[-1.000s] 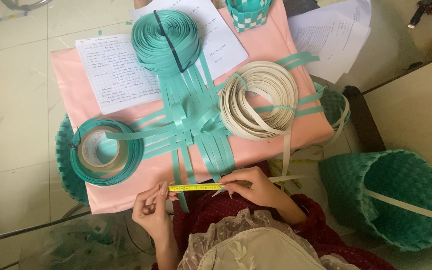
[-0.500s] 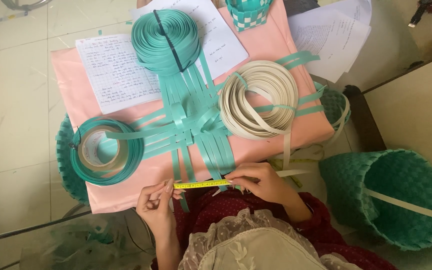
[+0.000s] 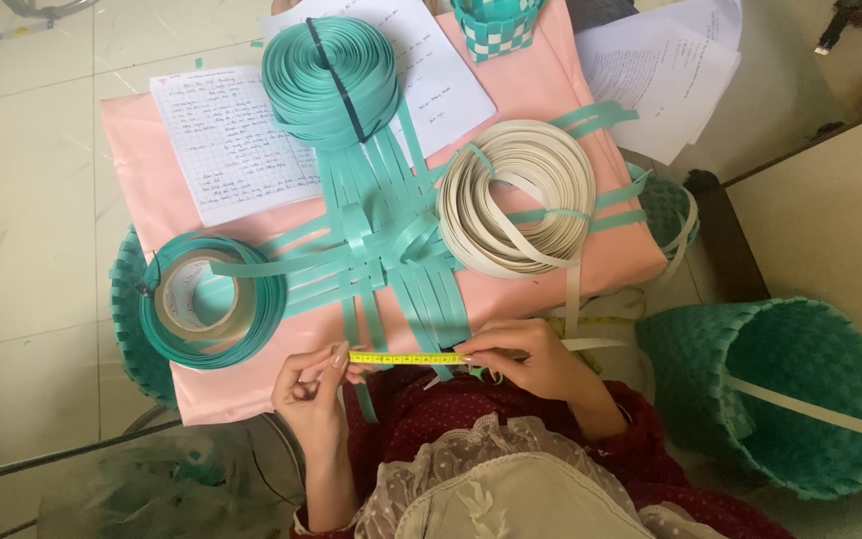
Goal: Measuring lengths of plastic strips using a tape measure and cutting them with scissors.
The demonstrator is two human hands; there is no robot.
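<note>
- Head view, against half a second earlier: both hands have stayed at the near edge of the pink board; the yellow measuring tape is still stretched level between them, barely shifted.
- The left hand pinches one end of the tape between thumb and fingertips, the other fingers loosely curled.
- The right hand is closed on the other end, pressing it onto the ends of the teal strips hanging off the board's edge.
- Counted: three coils, namely a teal coil at the top, a cream coil, and a teal coil around a tape roll.
- One large teal woven basket stands on the floor to the right.
- Two handwritten sheets lie on the board.
</note>
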